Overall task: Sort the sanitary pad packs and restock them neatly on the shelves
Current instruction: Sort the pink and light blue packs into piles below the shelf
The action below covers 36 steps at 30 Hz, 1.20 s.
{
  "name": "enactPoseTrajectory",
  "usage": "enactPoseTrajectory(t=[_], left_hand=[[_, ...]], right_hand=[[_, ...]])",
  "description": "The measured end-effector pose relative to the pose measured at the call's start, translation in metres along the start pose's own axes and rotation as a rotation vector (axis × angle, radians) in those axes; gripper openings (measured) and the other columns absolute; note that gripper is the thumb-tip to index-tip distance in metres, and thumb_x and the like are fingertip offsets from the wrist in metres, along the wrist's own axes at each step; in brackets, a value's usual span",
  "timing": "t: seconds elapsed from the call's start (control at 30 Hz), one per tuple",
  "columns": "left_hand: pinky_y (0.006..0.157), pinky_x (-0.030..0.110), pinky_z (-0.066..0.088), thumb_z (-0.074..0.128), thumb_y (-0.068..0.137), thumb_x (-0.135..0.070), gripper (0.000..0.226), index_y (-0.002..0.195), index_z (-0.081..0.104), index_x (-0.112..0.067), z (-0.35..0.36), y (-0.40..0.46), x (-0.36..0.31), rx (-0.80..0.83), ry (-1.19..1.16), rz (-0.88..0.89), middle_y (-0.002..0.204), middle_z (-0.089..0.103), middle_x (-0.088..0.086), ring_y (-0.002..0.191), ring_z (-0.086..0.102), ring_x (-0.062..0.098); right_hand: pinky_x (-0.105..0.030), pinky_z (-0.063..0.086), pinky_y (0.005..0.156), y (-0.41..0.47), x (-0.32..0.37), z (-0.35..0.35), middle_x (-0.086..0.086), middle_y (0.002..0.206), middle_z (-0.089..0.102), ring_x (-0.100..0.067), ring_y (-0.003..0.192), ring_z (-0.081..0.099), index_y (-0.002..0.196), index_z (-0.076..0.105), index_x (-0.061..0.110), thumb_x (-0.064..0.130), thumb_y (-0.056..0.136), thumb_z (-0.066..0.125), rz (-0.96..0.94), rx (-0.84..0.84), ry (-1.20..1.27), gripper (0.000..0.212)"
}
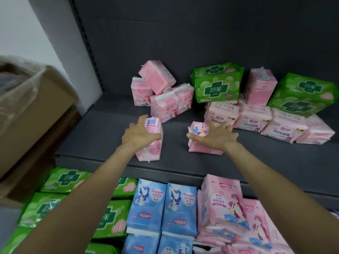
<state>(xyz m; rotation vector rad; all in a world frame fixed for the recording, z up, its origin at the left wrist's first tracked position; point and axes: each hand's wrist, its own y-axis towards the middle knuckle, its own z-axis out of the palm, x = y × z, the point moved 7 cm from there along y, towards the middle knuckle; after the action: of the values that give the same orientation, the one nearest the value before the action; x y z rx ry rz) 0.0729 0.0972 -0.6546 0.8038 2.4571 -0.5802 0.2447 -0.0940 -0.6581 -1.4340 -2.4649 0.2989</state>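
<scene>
On the grey upper shelf (102, 132), my left hand (136, 133) grips a pink pad pack (151, 143) with its barcode end up, standing near the front edge. My right hand (218, 135) grips a second pink pack (199, 142) a little to the right. Behind them several small pink packs (163, 96) lie jumbled at the back. To the right stand a green pack (216, 83), another green pack (304, 92), a pink pack (260, 87) and a row of pale pink flat packs (256, 118).
The lower shelf holds rows of green packs (55, 204), blue packs (163, 208) and pink packs (229, 208). Cardboard boxes (31, 110), one lined with clear plastic, stand stacked at the left. The dark shelf back panel (183, 33) rises behind.
</scene>
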Motion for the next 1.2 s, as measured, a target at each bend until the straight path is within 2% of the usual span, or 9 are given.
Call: enactPoseTrajectory(t=[0.17, 0.3, 0.43, 0.7, 0.8, 0.9, 1.0, 1.1, 1.2], left_hand=[[0.077, 0.025, 0.048, 0.067, 0.084, -0.023, 0.060, 0.135, 0.039, -0.038, 0.003, -0.035, 0.020, 0.058, -0.534, 0.084, 0.118, 0.056, -0.005, 0.096, 0.060, 0.011], [0.093, 0.035, 0.047, 0.065, 0.086, -0.025, 0.064, 0.139, 0.032, -0.039, 0.014, -0.045, 0.032, 0.109, -0.437, 0.063, 0.127, 0.055, -0.005, 0.104, 0.060, 0.017], [0.094, 0.037, 0.048, 0.070, 0.081, -0.043, 0.082, 0.144, 0.017, -0.047, 0.021, -0.046, 0.026, 0.210, -0.316, 0.028, 0.126, 0.055, -0.007, 0.101, 0.063, 0.020], [0.092, 0.034, 0.046, 0.078, 0.072, -0.035, 0.086, 0.142, 0.029, -0.025, 0.003, -0.086, 0.017, -0.131, -0.304, 0.133, 0.122, 0.056, -0.006, 0.109, 0.056, 0.018], [0.083, 0.024, 0.043, 0.081, 0.065, -0.032, 0.076, 0.129, 0.039, -0.031, -0.013, -0.125, 0.000, -0.181, -0.379, 0.288, 0.107, 0.055, -0.021, 0.104, 0.056, 0.009], [0.090, 0.024, 0.043, 0.076, 0.059, -0.038, 0.078, 0.127, 0.039, -0.036, -0.030, -0.167, -0.035, -0.245, -0.320, 0.566, 0.117, 0.053, -0.020, 0.108, 0.053, 0.004], [0.104, 0.044, 0.036, 0.073, 0.068, -0.030, 0.068, 0.129, 0.044, -0.025, -0.024, -0.209, -0.083, -0.373, -0.054, 0.978, 0.131, 0.051, -0.003, 0.122, 0.047, 0.020], [0.111, 0.037, 0.028, 0.065, 0.074, -0.009, 0.060, 0.129, 0.046, -0.025, 0.006, -0.230, -0.118, -0.374, 0.086, 1.200, 0.140, 0.040, 0.002, 0.130, 0.036, 0.031], [0.099, 0.037, 0.042, 0.053, 0.073, -0.004, 0.061, 0.128, 0.044, -0.029, 0.043, -0.243, -0.152, -0.300, 0.197, 1.336, 0.137, 0.039, -0.001, 0.131, 0.035, 0.029]], right_hand=[[-0.053, 0.027, 0.107, 0.002, 0.022, 0.003, -0.021, 0.149, 0.019, -0.043, 0.135, 0.023, 0.138, 0.031, 0.032, 0.069, 0.075, 0.059, -0.115, -0.049, -0.021, 0.079], [-0.056, 0.018, 0.110, -0.002, 0.021, 0.008, -0.024, 0.150, 0.014, -0.046, 0.136, 0.021, 0.140, 0.029, 0.044, 0.060, 0.076, 0.065, -0.160, -0.018, -0.038, 0.075], [-0.052, 0.032, 0.106, -0.008, 0.018, 0.002, -0.019, 0.139, 0.032, -0.043, 0.129, 0.033, 0.140, 0.030, 0.046, 0.056, 0.072, 0.071, -0.159, -0.022, 0.073, 0.079], [-0.040, 0.037, 0.101, -0.104, 0.027, -0.057, -0.001, 0.133, 0.034, -0.022, 0.121, 0.038, 0.139, 0.028, 0.047, 0.048, 0.069, 0.074, -0.515, -0.258, 0.479, 0.083], [-0.040, 0.036, 0.103, -0.157, 0.004, -0.064, 0.004, 0.137, 0.032, -0.017, 0.126, 0.036, 0.139, 0.026, 0.049, 0.051, 0.068, 0.073, -0.594, -0.260, 0.483, 0.086], [-0.040, 0.033, 0.105, -0.193, -0.035, -0.069, 0.013, 0.141, 0.027, -0.012, 0.130, 0.030, 0.143, 0.019, 0.047, 0.049, 0.067, 0.075, -0.607, -0.261, 0.450, 0.094], [-0.035, 0.026, 0.105, -0.214, -0.082, -0.075, 0.027, 0.134, 0.021, -0.006, 0.132, 0.022, 0.145, 0.011, 0.048, 0.046, 0.064, 0.079, -0.580, -0.262, 0.388, 0.106], [-0.033, 0.024, 0.105, -0.225, -0.125, -0.079, 0.029, 0.134, 0.018, 0.005, 0.126, 0.013, 0.148, 0.011, 0.040, 0.046, 0.060, 0.083, -0.559, -0.311, 0.333, 0.113], [-0.045, 0.035, 0.104, -0.235, -0.169, -0.069, 0.018, 0.143, 0.022, -0.010, 0.131, 0.019, 0.148, 0.012, 0.035, 0.049, 0.059, 0.082, -0.543, -0.356, 0.178, 0.114]])
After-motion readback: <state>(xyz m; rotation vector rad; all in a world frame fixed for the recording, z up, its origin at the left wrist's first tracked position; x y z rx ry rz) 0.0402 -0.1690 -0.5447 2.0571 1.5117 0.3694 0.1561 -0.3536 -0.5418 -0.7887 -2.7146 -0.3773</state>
